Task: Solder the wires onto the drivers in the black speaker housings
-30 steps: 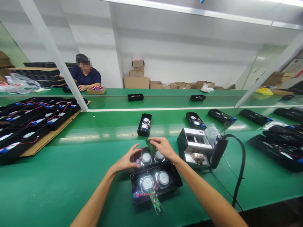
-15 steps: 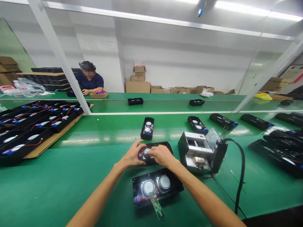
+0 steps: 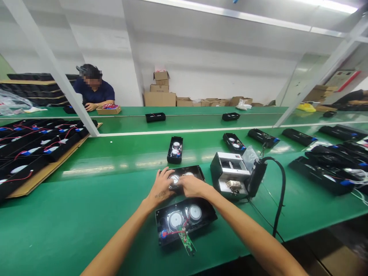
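A black speaker box (image 3: 197, 171) lies on the green bench, with round silver speakers showing inside it. My left hand (image 3: 161, 186) is wrapped around its left end, thumb and fingers on the casing. Over the middle of the same box is my right hand (image 3: 191, 186), fingers curled down into it; whatever they pinch is hidden. Closer to me rests a second black speaker box (image 3: 201, 226) with two large silver speakers. A green circuit board (image 3: 186, 244) hangs over its front edge on red wires, near a blue-and-red round part (image 3: 164, 234).
To the right stands a metal-framed device (image 3: 230, 172) beside a black cylinder (image 3: 257, 178) with a thick cable. Trays of speaker boxes (image 3: 43, 153) fill the left. More boxes (image 3: 175, 149) lie on the strip ahead. A co-worker (image 3: 93, 90) sits across, beside a carton (image 3: 108, 110).
The view has shifted slightly, so the scene sits farther left and higher. My right hand's fingers have curled deeper into the far box; my left hand stays on its end.
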A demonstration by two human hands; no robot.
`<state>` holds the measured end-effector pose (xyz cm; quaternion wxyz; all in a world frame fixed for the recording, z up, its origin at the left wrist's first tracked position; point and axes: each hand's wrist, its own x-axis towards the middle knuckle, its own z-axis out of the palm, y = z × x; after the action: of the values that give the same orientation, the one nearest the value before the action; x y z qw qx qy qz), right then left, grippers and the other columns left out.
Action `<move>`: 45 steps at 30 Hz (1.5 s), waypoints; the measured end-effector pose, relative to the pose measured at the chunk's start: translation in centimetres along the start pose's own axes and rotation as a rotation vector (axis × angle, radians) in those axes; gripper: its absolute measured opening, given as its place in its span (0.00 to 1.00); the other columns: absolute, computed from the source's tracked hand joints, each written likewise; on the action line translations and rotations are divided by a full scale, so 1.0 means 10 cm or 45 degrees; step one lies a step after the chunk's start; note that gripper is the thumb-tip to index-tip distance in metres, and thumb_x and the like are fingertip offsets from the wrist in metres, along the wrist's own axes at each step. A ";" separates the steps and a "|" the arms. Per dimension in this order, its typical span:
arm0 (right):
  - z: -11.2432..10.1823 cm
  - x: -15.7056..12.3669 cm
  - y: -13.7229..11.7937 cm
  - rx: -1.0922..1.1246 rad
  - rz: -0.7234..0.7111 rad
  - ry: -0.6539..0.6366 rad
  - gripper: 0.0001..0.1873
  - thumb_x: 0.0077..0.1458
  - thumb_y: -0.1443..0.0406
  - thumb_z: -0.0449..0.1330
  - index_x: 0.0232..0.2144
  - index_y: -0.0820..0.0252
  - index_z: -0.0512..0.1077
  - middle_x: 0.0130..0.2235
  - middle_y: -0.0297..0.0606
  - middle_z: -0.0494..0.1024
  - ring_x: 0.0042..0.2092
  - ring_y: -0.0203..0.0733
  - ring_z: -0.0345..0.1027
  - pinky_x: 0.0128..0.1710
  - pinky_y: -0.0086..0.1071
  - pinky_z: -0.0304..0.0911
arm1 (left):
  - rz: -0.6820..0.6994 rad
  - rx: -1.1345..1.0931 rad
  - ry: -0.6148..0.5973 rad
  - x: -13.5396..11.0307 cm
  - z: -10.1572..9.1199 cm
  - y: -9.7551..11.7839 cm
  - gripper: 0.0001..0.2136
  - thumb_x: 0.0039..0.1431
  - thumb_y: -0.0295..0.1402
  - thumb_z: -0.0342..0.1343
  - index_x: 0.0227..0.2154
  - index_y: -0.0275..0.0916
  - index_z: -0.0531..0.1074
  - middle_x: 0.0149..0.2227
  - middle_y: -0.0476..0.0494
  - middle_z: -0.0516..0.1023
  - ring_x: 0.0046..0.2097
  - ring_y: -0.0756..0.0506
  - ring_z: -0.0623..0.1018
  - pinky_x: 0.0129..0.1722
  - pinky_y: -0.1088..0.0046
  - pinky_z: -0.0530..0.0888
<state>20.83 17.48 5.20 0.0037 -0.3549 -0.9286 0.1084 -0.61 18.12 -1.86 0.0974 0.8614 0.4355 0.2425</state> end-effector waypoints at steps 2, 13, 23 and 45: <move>0.04 -0.01 0.00 0.023 0.007 0.020 0.21 0.51 0.74 0.59 0.48 0.63 0.77 0.45 0.46 0.81 0.44 0.47 0.75 0.42 0.32 0.64 | 0.004 -0.006 0.007 0.00 0.01 -0.01 0.15 0.46 0.32 0.72 0.39 0.45 0.80 0.65 0.36 0.71 0.70 0.24 0.61 0.68 0.30 0.54; 0.02 0.14 -0.03 0.016 0.185 0.032 0.19 0.56 0.71 0.60 0.50 0.63 0.76 0.49 0.50 0.79 0.46 0.49 0.76 0.43 0.34 0.66 | -0.090 -0.170 -0.141 0.26 -0.20 -0.06 0.10 0.43 0.38 0.73 0.28 0.43 0.81 0.59 0.42 0.77 0.62 0.31 0.71 0.63 0.49 0.67; -0.42 0.56 0.24 0.151 0.289 -0.098 0.25 0.43 0.66 0.72 0.47 0.61 0.81 0.37 0.40 0.84 0.36 0.43 0.76 0.31 0.28 0.60 | -0.289 -0.422 -0.395 0.80 -0.44 -0.36 0.21 0.29 0.47 0.75 0.26 0.41 0.77 0.38 0.50 0.81 0.38 0.45 0.78 0.36 0.73 0.72; -0.33 0.50 0.31 0.199 0.212 0.033 0.24 0.44 0.61 0.73 0.47 0.56 0.83 0.38 0.38 0.85 0.39 0.44 0.77 0.33 0.29 0.58 | -0.288 -0.574 -0.477 0.79 -0.46 -0.32 0.17 0.32 0.44 0.74 0.16 0.39 0.73 0.50 0.48 0.81 0.45 0.42 0.78 0.42 0.68 0.71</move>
<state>19.41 23.69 7.45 0.0344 -0.4309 -0.8845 0.1756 -1.23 26.17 3.57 0.3907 0.7939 0.4384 0.1577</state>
